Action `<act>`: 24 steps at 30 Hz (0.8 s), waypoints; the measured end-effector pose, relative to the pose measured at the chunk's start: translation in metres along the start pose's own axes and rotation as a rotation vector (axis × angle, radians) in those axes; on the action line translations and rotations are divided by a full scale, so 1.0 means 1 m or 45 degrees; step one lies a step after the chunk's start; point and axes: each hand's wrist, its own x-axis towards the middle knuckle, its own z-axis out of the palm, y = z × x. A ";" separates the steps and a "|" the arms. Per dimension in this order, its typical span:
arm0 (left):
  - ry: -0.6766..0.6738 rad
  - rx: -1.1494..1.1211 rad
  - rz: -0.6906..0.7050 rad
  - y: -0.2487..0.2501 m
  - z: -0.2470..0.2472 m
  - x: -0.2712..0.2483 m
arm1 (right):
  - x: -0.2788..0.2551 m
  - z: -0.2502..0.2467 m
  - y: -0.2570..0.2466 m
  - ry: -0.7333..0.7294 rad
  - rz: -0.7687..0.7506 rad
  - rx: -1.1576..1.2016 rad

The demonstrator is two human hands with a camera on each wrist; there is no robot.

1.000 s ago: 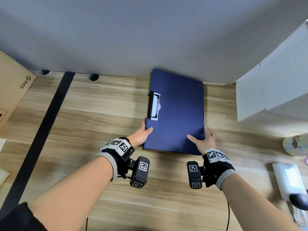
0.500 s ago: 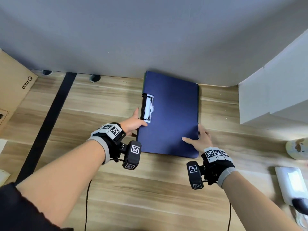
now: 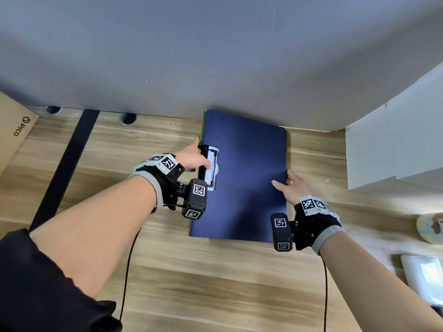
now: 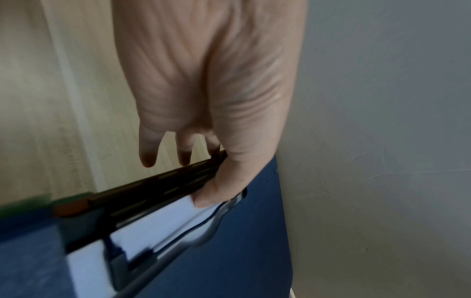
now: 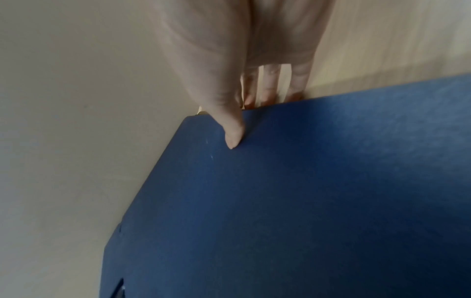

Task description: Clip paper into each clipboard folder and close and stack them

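A closed blue clipboard folder (image 3: 249, 178) lies flat on the wooden table (image 3: 167, 271), its far end at the grey wall. A green folder edge (image 3: 204, 125) shows beneath it at the far left. My left hand (image 3: 191, 159) is at the folder's left edge, its thumb pressing on the black metal clip (image 3: 211, 166) over white paper. In the left wrist view its fingers (image 4: 149, 153) hang straight beside the clip (image 4: 153, 201). My right hand (image 3: 291, 188) is at the right edge. Its thumb (image 5: 233, 137) rests on the cover (image 5: 305, 201), with straight fingers against the edge.
A cardboard box (image 3: 12, 130) stands at the far left beside a black strip (image 3: 67, 164) across the table. A white box (image 3: 393, 149) stands at the right. A white device (image 3: 424, 276) and a round object (image 3: 431, 227) lie at the right edge.
Both hands have slid away from me along the folder's side edges. The left went from the near corner up to the clip, the right to mid-edge.
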 end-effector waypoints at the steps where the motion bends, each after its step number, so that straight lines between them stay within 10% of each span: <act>1: -0.011 0.011 -0.004 0.001 -0.001 0.001 | 0.001 0.001 -0.002 -0.001 0.019 0.029; 15: -0.083 0.087 0.005 0.001 0.005 -0.005 | -0.008 0.013 -0.014 0.075 0.049 -0.380; 24: -0.068 -0.338 -0.109 -0.053 0.028 -0.036 | -0.028 0.019 0.018 0.122 0.019 0.046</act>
